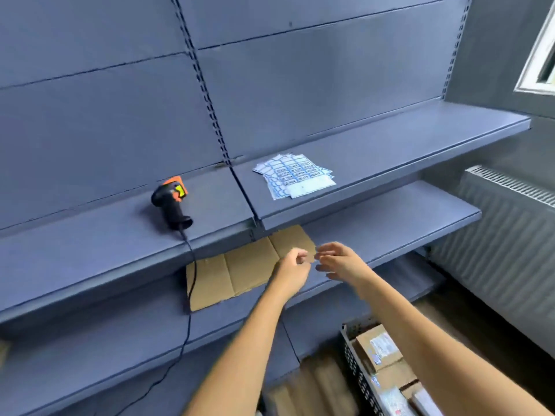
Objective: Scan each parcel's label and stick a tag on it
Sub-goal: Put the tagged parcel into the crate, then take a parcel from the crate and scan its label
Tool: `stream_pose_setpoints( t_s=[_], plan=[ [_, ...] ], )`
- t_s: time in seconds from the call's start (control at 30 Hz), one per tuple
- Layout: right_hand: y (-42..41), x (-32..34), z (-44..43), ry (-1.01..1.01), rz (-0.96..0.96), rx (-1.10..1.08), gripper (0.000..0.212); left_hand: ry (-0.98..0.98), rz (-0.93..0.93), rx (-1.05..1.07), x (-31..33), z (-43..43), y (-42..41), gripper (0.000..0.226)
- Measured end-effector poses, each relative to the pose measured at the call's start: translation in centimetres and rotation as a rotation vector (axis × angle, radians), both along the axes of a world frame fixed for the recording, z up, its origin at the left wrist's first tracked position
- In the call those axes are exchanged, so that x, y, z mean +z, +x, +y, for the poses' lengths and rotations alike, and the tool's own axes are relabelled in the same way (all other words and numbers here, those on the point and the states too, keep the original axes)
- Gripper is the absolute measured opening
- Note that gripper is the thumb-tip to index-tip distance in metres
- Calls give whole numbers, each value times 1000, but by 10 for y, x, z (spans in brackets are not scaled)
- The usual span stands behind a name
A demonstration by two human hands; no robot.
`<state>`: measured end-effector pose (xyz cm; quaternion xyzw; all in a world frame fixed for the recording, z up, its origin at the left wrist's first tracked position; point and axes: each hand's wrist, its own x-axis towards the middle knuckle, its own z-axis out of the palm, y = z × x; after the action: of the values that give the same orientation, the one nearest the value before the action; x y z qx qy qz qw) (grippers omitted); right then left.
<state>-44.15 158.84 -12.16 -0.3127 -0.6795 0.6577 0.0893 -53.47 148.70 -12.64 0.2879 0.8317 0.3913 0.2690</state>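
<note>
Hands meet out over the lower shelf, arms stretched above a black crate (353, 364) of parcels (378, 349) on the floor at the person's right. The left hand (292, 265) is curled, thumb against forefinger, on a small pale tag (311, 257). That is my reading of it, as it is blurred. The right hand (339, 262) nips the other edge with its remaining fingers fanned loose.

To my eye a sticker is being readied. It is best held by one corner only, sticky side kept off the skin. No parcel is up within reach, so one needs lifting first, and the tag pressed flat clear of its printed label.

Just beyond the hands lies a flattened cardboard sheet (240, 265). On the shelf (420, 139) above, the barcode scanner (172, 202) rests unheld, with the tag sheets (295, 174) well to its right.
</note>
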Motion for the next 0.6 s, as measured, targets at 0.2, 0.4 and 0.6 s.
stream_pose_setpoints(
  t_s=[0.2,0.4,0.6],
  plan=[
    [-39,47,-98,69,79,61,18,114,42,109,47,-100,-40,28],
    [-83,42,-217,32,107,65,22,57,72,152,53,-244,-77,31],
    [-119,20,-313,74,60,130,26,-13,80,171,33,-357,-108,35]
  ],
)
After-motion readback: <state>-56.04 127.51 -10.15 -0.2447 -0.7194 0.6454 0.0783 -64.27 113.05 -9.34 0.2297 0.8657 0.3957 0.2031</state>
